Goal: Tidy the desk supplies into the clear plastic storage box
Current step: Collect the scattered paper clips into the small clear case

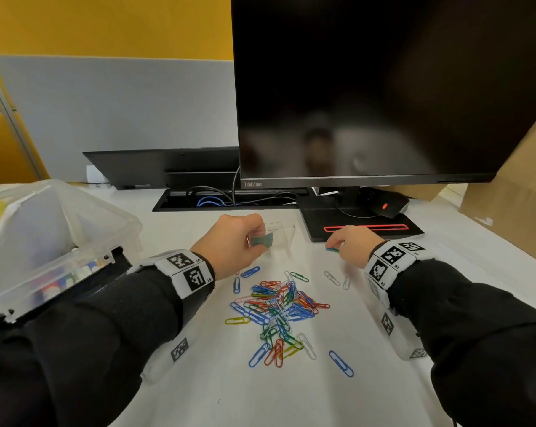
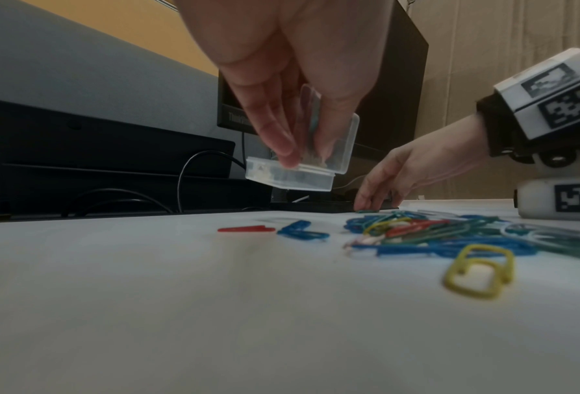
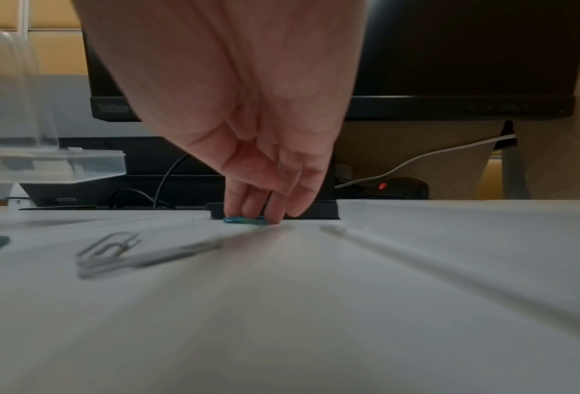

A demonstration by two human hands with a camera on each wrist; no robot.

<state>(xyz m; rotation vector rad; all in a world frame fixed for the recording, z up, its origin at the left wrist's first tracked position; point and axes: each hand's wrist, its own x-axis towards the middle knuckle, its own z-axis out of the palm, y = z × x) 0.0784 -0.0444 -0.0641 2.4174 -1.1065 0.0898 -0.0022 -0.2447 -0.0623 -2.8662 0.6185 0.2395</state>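
Ahead, the monitor base point(image 1: 316, 220) hems in the right hand point(image 1: 351, 245), its straight fingertips point(image 3: 274, 216) pressing a blue clip point(image 3: 242, 220); the left hand point(image 1: 229, 245) grips a clear case point(image 1: 280, 234) near the bench point(image 1: 260, 396) clip pile point(image 1: 279, 306).

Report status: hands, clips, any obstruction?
Left hand holds small clear case, lifted. Right hand touches teal paper clip by monitor base. Clip pile loose on desk. Nothing blocking.

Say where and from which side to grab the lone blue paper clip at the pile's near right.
Probably from straight above, pinching across the two long sides of the blue paper clip. It lies flat on the desk, apart from the pile, so nothing blocks the approach.
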